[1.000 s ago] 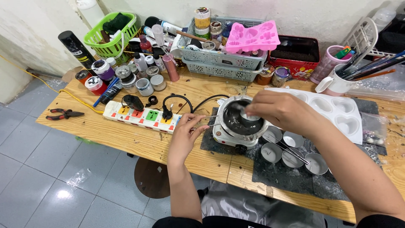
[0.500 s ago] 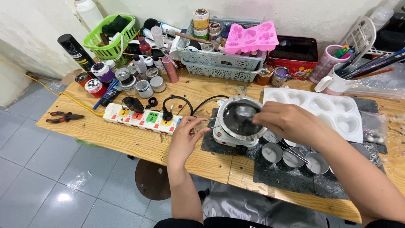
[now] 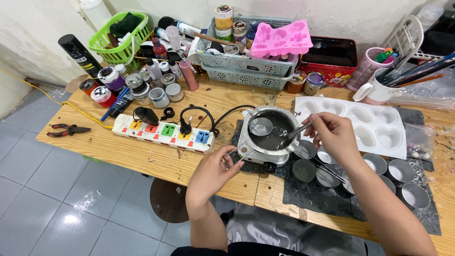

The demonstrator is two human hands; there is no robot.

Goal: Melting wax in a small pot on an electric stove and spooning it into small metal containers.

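A small white electric pot [image 3: 251, 151] holds dark grey liquid at the table's middle. My right hand [image 3: 332, 135] grips the handle of a metal ladle [image 3: 261, 126], whose bowl rests over the liquid. My left hand [image 3: 213, 171] pinches the pot's thin wire handle [image 3: 239, 150] at its left side. Several small round metal cups [image 3: 303, 169] stand on a dark mat [image 3: 317, 194] right of the pot, with a metal tool lying across them.
A white heart-cavity mould [image 3: 379, 125] lies behind the cups. A multicoloured power strip [image 3: 161, 132] sits left of the pot, pliers [image 3: 66, 129] at the far left. Jars, baskets, a pink mould [image 3: 282, 40] and a brush mug [image 3: 377, 90] crowd the back.
My right hand has drawn back to the right, from above the pot to the ladle's handle end. My left hand slid right along the wire handle. More metal cups show at the right.
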